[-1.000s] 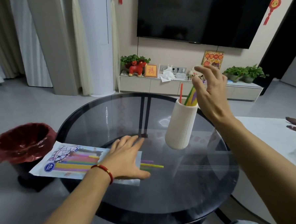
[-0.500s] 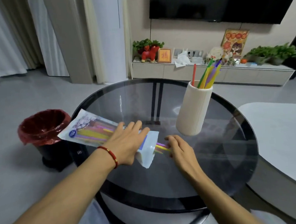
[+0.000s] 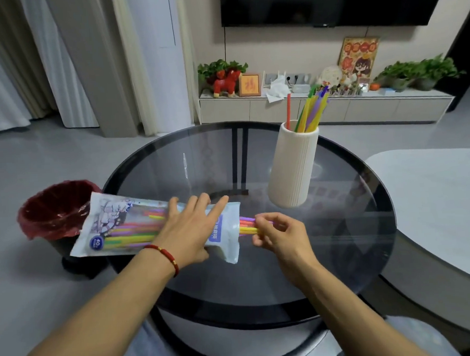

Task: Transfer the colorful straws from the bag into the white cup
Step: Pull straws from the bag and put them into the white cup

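A plastic bag [image 3: 116, 227] of colorful straws lies on the left side of the round glass table [image 3: 260, 258], hanging partly over its edge. My left hand [image 3: 189, 229] rests flat on the bag with fingers straight. Straw ends [image 3: 246, 226] stick out of the bag's open right end, and my right hand [image 3: 277, 232] pinches them between fingers and thumb. The ribbed white cup [image 3: 294, 166] stands upright behind my right hand with several straws [image 3: 310, 108] in it.
A bin with a red liner [image 3: 53, 209] stands on the floor left of the table. A white table [image 3: 442, 199] sits close on the right. A low cabinet [image 3: 325, 107] with plants and ornaments runs along the back wall.
My right hand came down from the cup to the bag's open end and now pinches the straw ends. My left hand stayed flat on the bag, which has shifted a little.
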`<state>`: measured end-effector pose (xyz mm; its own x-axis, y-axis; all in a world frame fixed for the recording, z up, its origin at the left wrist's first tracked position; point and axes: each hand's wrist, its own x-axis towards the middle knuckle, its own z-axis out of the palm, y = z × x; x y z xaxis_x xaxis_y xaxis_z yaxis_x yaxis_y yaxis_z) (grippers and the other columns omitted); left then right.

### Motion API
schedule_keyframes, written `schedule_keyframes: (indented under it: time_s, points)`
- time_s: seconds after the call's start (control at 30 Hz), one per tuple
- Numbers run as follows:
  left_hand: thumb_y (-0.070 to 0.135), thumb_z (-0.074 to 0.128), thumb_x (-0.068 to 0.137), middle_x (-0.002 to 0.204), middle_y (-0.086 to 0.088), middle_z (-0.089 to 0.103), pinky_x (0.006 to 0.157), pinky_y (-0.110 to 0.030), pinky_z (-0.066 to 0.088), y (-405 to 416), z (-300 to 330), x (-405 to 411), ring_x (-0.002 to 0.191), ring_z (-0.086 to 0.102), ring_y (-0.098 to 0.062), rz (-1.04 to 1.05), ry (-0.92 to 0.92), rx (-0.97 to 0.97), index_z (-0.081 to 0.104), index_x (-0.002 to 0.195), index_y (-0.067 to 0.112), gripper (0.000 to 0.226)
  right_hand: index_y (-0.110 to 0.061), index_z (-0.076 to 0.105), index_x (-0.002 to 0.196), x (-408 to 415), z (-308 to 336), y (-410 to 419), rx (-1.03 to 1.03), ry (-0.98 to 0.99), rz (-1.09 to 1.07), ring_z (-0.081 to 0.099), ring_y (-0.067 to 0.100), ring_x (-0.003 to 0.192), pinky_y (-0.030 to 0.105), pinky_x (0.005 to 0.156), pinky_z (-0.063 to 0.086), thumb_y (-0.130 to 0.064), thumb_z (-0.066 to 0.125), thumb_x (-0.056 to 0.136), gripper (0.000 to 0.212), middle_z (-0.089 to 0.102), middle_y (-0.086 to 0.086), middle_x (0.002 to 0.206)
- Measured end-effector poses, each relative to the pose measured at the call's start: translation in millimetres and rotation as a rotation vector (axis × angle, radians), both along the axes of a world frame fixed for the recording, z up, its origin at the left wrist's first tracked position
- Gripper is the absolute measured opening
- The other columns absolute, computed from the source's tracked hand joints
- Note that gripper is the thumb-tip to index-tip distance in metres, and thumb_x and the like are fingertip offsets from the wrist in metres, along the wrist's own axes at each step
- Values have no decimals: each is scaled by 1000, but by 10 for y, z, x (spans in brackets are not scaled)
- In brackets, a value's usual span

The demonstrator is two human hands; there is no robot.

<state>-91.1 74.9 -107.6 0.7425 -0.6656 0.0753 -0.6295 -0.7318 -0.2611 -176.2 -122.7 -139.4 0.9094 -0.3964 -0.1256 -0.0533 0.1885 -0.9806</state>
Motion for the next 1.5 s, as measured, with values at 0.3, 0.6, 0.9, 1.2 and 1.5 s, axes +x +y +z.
schedule_keyframes:
  time_s: [0.3, 0.6, 0.9, 1.2, 1.5]
  points:
    - [82, 57, 67, 158, 4, 12, 114, -73, -2, -126, 8, -56, 150, 5, -20, -86, 408, -224, -9, 152, 45, 114, -20, 80, 93, -7, -71, -109, -309, -66, 47, 70, 15, 59, 26, 57, 57, -22, 82, 90, 4, 82, 6, 80]
    - [38, 59, 88, 134, 6, 43, 117, -65, 14, -485, -18, -93, 132, 36, -16, -108, 382, -335, 52, 121, 28, 35, -13, 78, 90, -46, 67, -400, -238, -92, 64, 65, 12, 57, 21, 53, 53, -16, 83, 89, 5, 75, 4, 70]
    - [44, 50, 95, 131, 6, 44, 117, -64, 16, -374, -67, -38, 127, 41, -15, -47, 362, -283, 46, 110, 29, 21, -8, 77, 69, -82, 222, -864, 191, -119, -74, 50, 6, 41, 14, 38, 40, 3, 74, 90, 23, 65, 3, 56]
    - [38, 36, 102, 123, 4, 45, 115, -57, 22, -345, -149, -26, 119, 44, -20, 1, 354, -278, 45, 111, 27, 17, -8, 68, 123, -81, 189, -378, 552, -219, 96, 62, 13, 71, 22, 55, 52, -76, 91, 37, 112, 64, 2, 84]
    - [43, 35, 102, 124, 4, 46, 115, -57, 19, -450, -137, -107, 120, 43, -20, -41, 361, -313, 47, 109, 28, 20, -6, 74, 108, 63, 2, -80, 113, -159, 40, 49, 11, 51, 22, 46, 36, -63, 88, 66, 72, 58, 1, 64]
